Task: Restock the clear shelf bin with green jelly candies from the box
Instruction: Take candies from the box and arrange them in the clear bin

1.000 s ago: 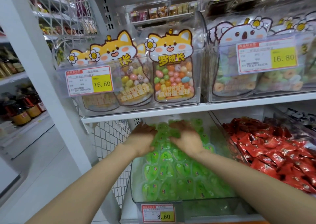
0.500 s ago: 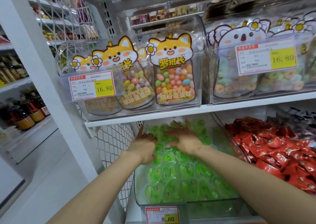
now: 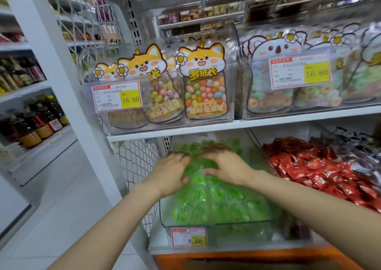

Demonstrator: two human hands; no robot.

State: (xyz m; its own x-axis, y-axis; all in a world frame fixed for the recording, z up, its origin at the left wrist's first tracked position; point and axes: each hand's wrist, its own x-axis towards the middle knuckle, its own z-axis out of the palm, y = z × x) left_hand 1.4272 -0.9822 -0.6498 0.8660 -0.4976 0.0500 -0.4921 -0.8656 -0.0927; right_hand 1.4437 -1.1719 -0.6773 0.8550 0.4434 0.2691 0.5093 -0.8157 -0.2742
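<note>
- Your left hand (image 3: 171, 172) and right hand (image 3: 228, 170) lie on the green jelly candies (image 3: 216, 199), heaped in the clear bin (image 3: 226, 223)
- Right fingers (image 3: 208, 156) stretch flat and slightly apart; left fingers (image 3: 179, 157) bend over the heap, and blur hides whether they hold any
- Just above your fingertips runs the white shelf edge (image 3: 226, 125); wire mesh (image 3: 136, 162) stands left of them, red wrappers (image 3: 329, 170) right
- Open room lies toward your wrists, down to the price tag (image 3: 188, 237)
</note>
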